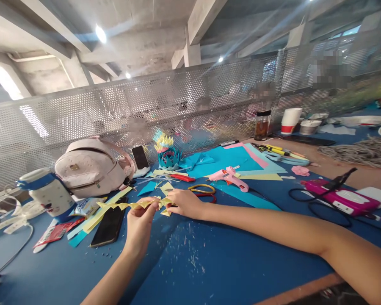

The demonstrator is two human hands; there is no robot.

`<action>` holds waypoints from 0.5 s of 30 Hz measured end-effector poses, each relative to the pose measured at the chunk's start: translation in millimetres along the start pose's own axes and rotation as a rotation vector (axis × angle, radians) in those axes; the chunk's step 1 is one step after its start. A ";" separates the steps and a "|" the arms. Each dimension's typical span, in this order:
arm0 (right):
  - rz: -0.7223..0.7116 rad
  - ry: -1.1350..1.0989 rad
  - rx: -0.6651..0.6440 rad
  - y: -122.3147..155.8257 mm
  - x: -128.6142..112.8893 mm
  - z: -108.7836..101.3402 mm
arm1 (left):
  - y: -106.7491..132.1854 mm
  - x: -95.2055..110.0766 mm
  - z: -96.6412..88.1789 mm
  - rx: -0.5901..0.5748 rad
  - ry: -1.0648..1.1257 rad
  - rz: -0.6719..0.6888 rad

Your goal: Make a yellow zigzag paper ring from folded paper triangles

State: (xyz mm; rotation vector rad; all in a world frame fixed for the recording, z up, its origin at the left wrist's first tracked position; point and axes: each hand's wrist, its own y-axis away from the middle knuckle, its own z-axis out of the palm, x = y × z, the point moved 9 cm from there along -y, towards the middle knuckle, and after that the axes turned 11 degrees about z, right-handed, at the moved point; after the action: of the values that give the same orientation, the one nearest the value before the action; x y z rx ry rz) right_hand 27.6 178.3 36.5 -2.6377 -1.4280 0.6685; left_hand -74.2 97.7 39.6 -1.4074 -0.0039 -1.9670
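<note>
A yellow folded paper strip (122, 206) with pointed edges stretches between my hands above the blue table. My left hand (141, 220) pinches it near its middle, and its free end runs left over a black phone (109, 224). At the strip's right end, my right hand (184, 203) is closed, its fingertips on the yellow paper. Small yellow paper pieces (167, 188) lie just behind and below those fingers. Scissors (203, 190) with yellow and red handles rest beyond my right hand. A pink glue gun (230, 177) lies farther right.
A layered paper crown-like piece (167, 152) stands at the back beside a pink backpack (89, 165). Blue paper sheets (228, 160) and a red cutter (182, 178) lie nearby. A bottle (47, 192) stands left; a magenta power strip (339, 197) with cables lies right. A perforated metal screen (120, 106) bounds the back.
</note>
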 end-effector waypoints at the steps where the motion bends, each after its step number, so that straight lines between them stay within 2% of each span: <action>1: 0.004 -0.010 0.003 -0.6 0.1 -0.3 | 0.0 -0.1 0.0 -0.002 -0.003 -0.002; 8: 0.055 -0.133 -0.016 19.4 3.1 -15.2 | -0.2 -2.2 -0.9 -0.015 -0.022 -0.015; 15: 0.129 -0.674 -0.168 48.5 12.1 -24.9 | 2.7 -3.7 -0.3 -0.025 -0.032 -0.031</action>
State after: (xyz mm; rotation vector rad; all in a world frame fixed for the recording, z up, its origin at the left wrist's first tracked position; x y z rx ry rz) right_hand 81.3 164.3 42.2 -2.7803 -1.4921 1.6388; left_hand -72.4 97.5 35.4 -1.4630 -0.0166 -1.9756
